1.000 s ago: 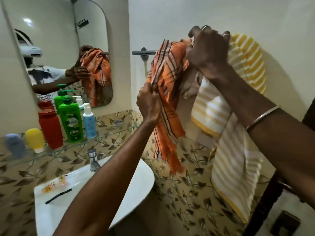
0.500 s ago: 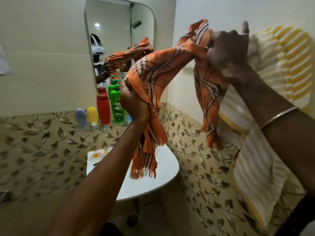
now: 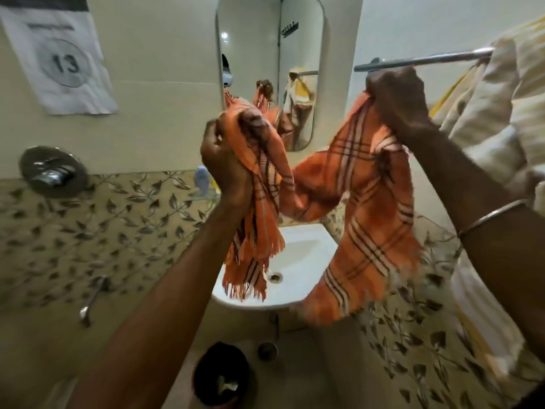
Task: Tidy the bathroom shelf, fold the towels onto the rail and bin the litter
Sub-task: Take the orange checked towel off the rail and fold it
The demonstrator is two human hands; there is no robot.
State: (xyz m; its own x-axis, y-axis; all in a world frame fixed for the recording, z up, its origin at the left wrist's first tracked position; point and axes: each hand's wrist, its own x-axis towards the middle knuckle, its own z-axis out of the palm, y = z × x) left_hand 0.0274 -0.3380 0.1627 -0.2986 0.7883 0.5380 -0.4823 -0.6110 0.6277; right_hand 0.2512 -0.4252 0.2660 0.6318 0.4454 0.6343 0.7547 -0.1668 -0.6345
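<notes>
Below me, bin (image 3: 221, 376) holds some litter. Both hands, left (image 3: 225, 163) and right (image 3: 396, 98), clench the orange towel (image 3: 362, 202) over the sink (image 3: 298, 255), off the rail (image 3: 424, 61): unfolded. Striped towel (image 3: 501, 119) hangs bunched. Shelf mostly hidden.

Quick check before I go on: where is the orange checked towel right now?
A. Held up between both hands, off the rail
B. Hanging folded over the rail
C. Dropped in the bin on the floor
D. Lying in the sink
A. The left hand grips one bunched end and the right hand grips the other, so the orange towel sags between them in front of the sink, below the rail.
</notes>
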